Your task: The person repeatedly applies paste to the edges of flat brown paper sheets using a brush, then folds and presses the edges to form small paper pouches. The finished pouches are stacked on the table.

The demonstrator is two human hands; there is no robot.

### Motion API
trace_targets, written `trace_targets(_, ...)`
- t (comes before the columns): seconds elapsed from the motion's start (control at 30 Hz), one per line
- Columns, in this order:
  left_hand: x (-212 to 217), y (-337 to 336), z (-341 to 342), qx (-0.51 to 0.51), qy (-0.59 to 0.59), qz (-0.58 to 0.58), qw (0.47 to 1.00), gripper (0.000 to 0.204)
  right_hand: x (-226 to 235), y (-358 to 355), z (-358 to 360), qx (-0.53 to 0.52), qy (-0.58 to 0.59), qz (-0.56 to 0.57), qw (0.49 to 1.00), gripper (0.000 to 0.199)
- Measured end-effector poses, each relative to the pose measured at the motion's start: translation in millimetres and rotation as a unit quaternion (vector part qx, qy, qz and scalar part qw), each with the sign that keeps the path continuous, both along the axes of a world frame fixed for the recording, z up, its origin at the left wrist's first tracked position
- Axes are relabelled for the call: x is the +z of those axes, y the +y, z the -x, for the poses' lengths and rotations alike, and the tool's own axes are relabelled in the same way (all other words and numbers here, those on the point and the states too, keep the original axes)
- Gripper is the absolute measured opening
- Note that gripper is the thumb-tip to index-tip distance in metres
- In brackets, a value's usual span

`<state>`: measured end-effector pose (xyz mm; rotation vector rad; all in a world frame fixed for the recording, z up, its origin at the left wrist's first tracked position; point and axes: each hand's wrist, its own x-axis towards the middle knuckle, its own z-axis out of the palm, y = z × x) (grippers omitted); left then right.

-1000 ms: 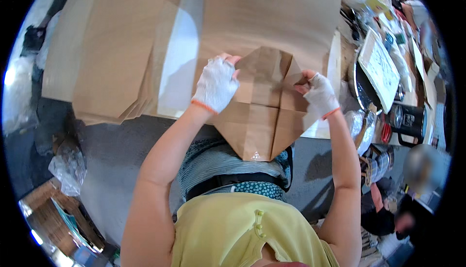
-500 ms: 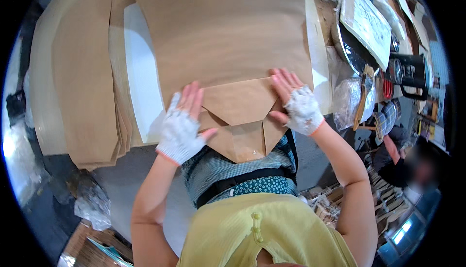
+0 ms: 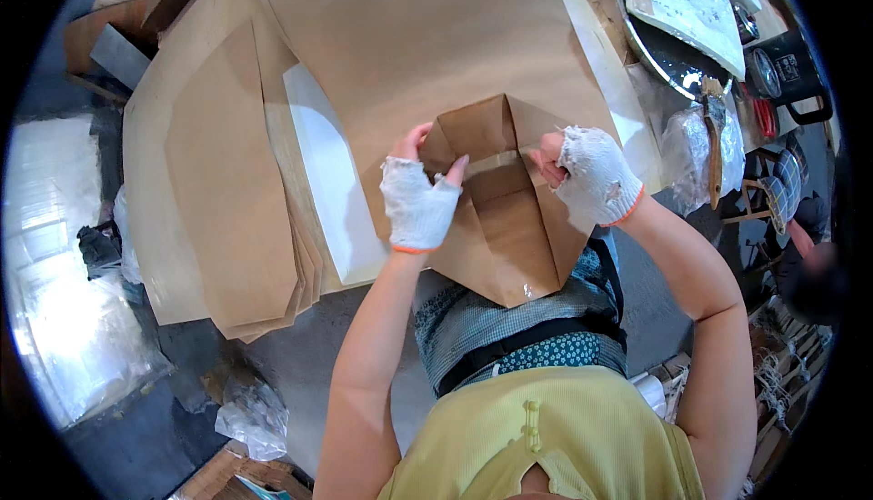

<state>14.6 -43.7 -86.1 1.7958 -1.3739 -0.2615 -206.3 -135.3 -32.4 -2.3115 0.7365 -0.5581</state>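
Note:
A large brown paper bag point(image 3: 436, 27) lies on the table in front of me. Its near end point(image 3: 509, 218) stands opened out in a diamond shape, with the inner folds showing and the tip past the table edge by my apron. My left hand point(image 3: 421, 195), in a white fingerless glove, grips the left side of this end, thumb on the inner face and fingers mostly behind the paper. On the right side, my right hand point(image 3: 589, 173), gloved alike, has its fingers curled in at the paper's edge; the fingertips are partly hidden.
A stack of brown paper bags point(image 3: 232, 191) lies to the left, beside a white sheet point(image 3: 327, 182). At the right are a brush point(image 3: 715, 136) on clear plastic, a round dark pan point(image 3: 664, 55), and a black mug point(image 3: 787, 73). Another person point(image 3: 809, 264) is farther right.
The bag's end lay folded flat under both spread hands; now it is lifted and opened out. Both hands have closed on its sides, and the view has shifted left.

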Motion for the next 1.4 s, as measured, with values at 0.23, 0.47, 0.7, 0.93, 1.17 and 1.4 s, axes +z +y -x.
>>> trace_targets(0.23, 24, -1, -32, 0.016, 0.143, -0.08, 0.986, 0.024, 30, -15, -16, -0.016, 0.039, 0.216, 0.975, 0.024)
trace_targets(0.47, 17, -24, -18, 0.065, 0.187, -0.101, 0.975, 0.024, 9, 7, -12, 0.212, 0.022, 0.161, 0.964, 0.019)
trace_targets(0.7, 66, -28, 15, -0.261, -0.349, -0.084, 0.896, 0.009, 49, 0, -81, 0.238, 0.554, 0.046, 0.797, 0.026)
trace_targets(0.93, 87, 18, 3, -0.293, -0.366, -0.438, 0.767, 0.05, -6, -7, -10, 0.131, 0.687, 0.116, 0.706, 0.034)
trace_targets(1.17, 79, 24, -3, -0.293, -0.353, -0.386, 0.8, 0.07, 47, 13, -16, 0.176, 0.632, 0.169, 0.736, 0.027)
trace_targets(1.4, 54, 42, 5, -0.257, -0.384, -0.326, 0.825, 0.026, 22, -20, -31, 0.08, 0.637, 0.029, 0.766, 0.025)
